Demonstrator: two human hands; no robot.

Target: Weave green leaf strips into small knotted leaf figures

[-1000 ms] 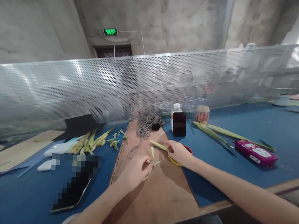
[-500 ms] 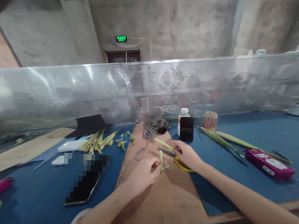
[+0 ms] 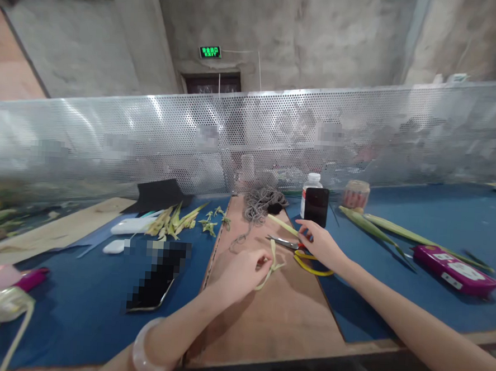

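My left hand (image 3: 249, 269), a white bangle on its wrist, is closed in a pinch over the brown board (image 3: 281, 322). Between its fingertips is a small knotted piece of pale green leaf strips (image 3: 273, 261), whose loose ends stick out to the right and below. My right hand (image 3: 320, 247) hovers above the board's right edge, fingers bent and closed on the end of a pale leaf strip (image 3: 281, 224). Under that hand lie scissors (image 3: 284, 242) with yellow handles, blades pointing left; part of the handle is covered.
Grey yarn (image 3: 261, 203) lies at the board's far end. A white bottle (image 3: 313, 180), a black phone (image 3: 316, 206) and a jar (image 3: 355, 195) stand behind. Right are long leaves (image 3: 371, 232) and a magenta box (image 3: 455, 271); left, cut leaves (image 3: 176, 223) and a larger phone (image 3: 158, 281).
My right hand has shifted slightly up and away from the scissors, the pale strip moving with it, and more of the yellow handles shows. My left hand keeps its pinch. The whole view has tilted a little.
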